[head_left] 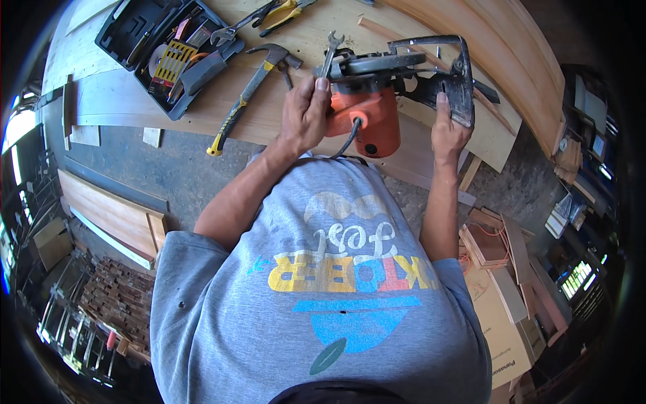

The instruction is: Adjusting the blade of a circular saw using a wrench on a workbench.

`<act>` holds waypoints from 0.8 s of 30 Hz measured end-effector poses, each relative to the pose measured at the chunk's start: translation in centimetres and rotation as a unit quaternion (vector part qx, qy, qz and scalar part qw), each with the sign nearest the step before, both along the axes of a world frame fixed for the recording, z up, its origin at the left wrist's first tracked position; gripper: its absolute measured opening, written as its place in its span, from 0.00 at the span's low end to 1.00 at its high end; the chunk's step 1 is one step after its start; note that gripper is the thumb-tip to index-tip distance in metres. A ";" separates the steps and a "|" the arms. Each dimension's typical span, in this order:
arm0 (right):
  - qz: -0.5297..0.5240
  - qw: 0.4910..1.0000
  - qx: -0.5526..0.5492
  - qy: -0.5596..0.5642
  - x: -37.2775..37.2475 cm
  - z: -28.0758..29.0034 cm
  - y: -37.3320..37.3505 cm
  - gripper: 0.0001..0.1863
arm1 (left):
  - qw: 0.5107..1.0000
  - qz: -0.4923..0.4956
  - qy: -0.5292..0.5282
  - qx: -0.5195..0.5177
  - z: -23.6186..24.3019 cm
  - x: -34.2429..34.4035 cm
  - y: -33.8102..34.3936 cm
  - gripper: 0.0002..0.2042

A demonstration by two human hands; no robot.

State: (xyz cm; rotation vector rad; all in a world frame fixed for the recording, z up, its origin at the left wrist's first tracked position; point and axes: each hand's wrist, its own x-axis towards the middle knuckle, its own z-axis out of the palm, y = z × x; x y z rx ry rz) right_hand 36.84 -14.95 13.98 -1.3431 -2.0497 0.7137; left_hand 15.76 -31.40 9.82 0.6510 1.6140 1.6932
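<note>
An orange and black circular saw (380,121) sits tipped at the near edge of the wooden workbench (101,101). Closed around a combination wrench (330,57), my left hand (305,116) is against the saw's left side, with the wrench's open jaw pointing up and away from me. My right hand (451,135) grips the saw's black base plate (463,91) at its near right end, thumb on top. A dark cord comes out of the orange housing toward my shirt. The palm side of both hands is hidden.
Left of the saw lie a claw hammer (245,101), an adjustable wrench (242,23), yellow-handled pliers (286,13) and an open toolbox (192,84). Wood strips (494,111) and a long curved-looking board (511,60) lie at the right. Cardboard and wood scraps (501,296) stand on the floor.
</note>
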 end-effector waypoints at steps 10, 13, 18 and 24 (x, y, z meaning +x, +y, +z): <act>0.067 0.989 0.108 -0.079 3.8 -1.5 -5.6 0.12 | 0.997 -0.067 -0.040 0.021 -0.6 -0.8 -2.7 0.16; 0.078 0.991 0.073 -0.075 4.7 -2.0 -6.9 0.14 | 0.995 -0.080 -0.056 0.014 -0.9 -1.3 -3.0 0.16; 0.088 0.995 0.043 -0.029 4.5 -2.3 -8.4 0.16 | 0.992 -0.097 -0.079 0.008 -1.0 -2.3 -3.1 0.16; 0.102 0.994 0.029 0.025 3.9 -2.8 -9.5 0.21 | 0.990 -0.099 -0.101 0.000 -1.0 -3.2 -3.4 0.16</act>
